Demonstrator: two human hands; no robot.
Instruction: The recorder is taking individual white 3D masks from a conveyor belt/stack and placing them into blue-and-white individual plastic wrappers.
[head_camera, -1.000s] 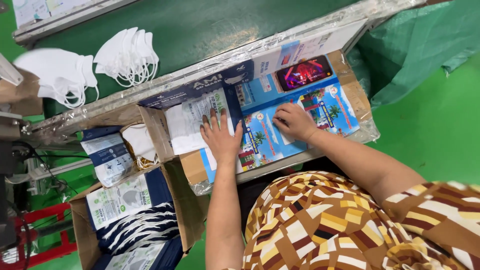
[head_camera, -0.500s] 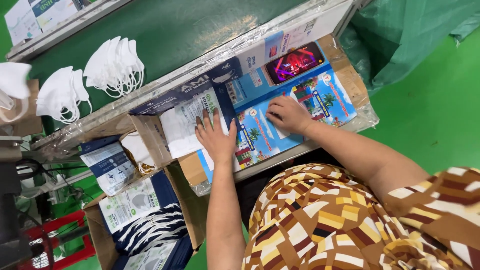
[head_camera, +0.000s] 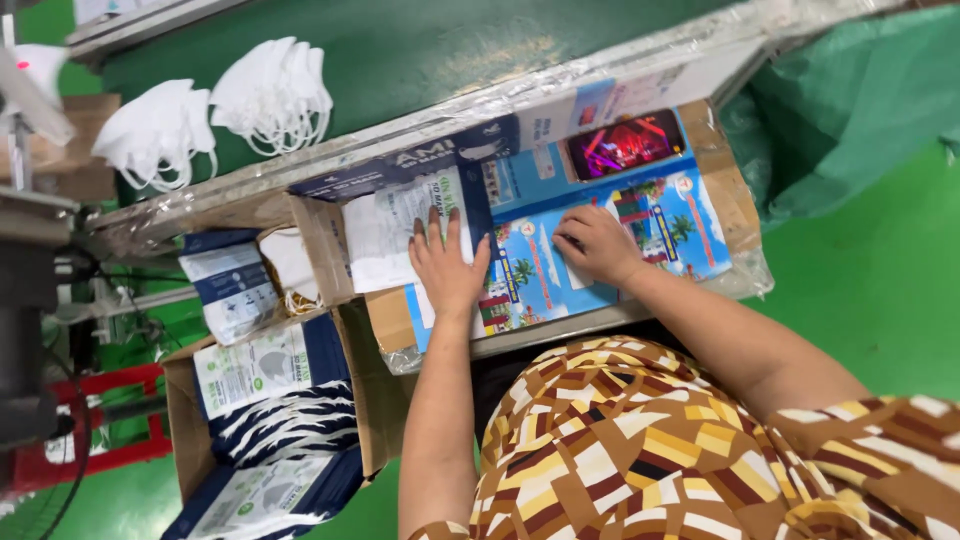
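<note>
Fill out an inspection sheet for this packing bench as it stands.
Surface: blue picture-printed sheet covers the bench, cardboard showing at its edges.
Job's things: white printed pouch lies flat in front of the blue box.
Clutter: phone with lit screen; white masks on the green belt; carton of packed pouches below.
Hands: left hand flat on the pouch's edge; right hand on the sheet, fingers curled.
Cables: black cable, far left.
Surroundings: green floor.

The single head view looks steeply down, tilted, close over the cardboard work surface (head_camera: 700, 150).
</note>
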